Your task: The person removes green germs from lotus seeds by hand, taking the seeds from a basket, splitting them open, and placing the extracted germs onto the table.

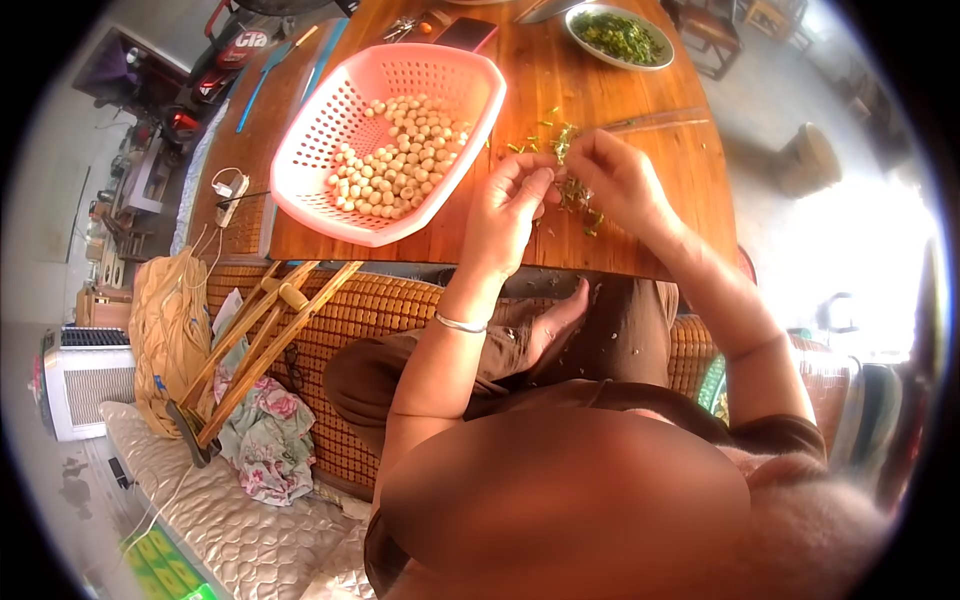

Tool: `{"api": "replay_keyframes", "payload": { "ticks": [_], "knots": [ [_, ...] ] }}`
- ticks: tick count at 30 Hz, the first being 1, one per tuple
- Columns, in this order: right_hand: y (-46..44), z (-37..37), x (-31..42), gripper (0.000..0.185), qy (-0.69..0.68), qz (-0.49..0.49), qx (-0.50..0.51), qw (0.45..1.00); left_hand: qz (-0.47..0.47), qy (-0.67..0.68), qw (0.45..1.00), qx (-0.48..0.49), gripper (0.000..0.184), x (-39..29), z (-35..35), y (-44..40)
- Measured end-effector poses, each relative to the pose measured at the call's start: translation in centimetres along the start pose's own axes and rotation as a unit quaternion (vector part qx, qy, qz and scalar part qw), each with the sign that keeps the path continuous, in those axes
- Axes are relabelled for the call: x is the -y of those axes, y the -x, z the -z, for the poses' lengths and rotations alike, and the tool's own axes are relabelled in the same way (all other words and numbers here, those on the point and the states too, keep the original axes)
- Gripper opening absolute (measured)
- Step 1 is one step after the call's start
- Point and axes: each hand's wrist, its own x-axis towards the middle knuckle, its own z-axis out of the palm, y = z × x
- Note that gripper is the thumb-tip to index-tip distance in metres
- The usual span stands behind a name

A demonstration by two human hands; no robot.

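Observation:
My left hand [513,208], with a silver bangle on its wrist, is raised above the table's near edge, thumb pressed against the fingers. Close by on the right, my right hand [620,182] is closed in a pinch, fingertips almost meeting those of the left. Whatever sits between the fingertips is too small to make out. Green plant scraps [578,195] lie on the wood under and around the hands. To the left stands a pink plastic basket [292,165] with many small, round, cream-coloured pieces [400,165] in it.
A white bowl [640,66] of leafy greens stands at the table's far right. The wooden table [690,160] also bears a dark phone [467,35], keys [400,28] and a power strip [232,198]. Wooden crutches [270,340] lean on the woven seat at left.

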Motion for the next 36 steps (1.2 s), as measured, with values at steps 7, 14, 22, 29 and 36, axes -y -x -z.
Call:
{"api": "replay_keyframes", "payload": {
  "ticks": [7,14,22,29,36],
  "knots": [
    [-0.4,0.1,-0.8,0.014,0.012,-0.017,-0.04,0.999,0.011,0.019,1.0,-0.005,0.016,0.1,0.2,-0.2],
    [-0.8,0.4,-0.2,0.009,0.109,0.071,-0.069,0.989,0.011,0.059,0.998,-0.005,0.014,-0.1,0.2,0.0],
    [-1.3,0.4,-1.1,0.012,0.19,0.166,-0.089,0.963,-0.035,0.038,0.998,0.048,0.015,0.7,0.7,-0.1],
    [-1.5,0.3,-1.7,0.011,0.212,0.191,-0.09,0.954,-0.036,-0.03,0.993,0.105,0.016,-2.6,-0.5,3.4],
    [-1.3,0.3,-1.4,0.011,0.195,0.192,-0.094,0.957,-0.114,-0.11,0.986,0.047,0.022,-12.5,4.1,5.2]
  ]
}}
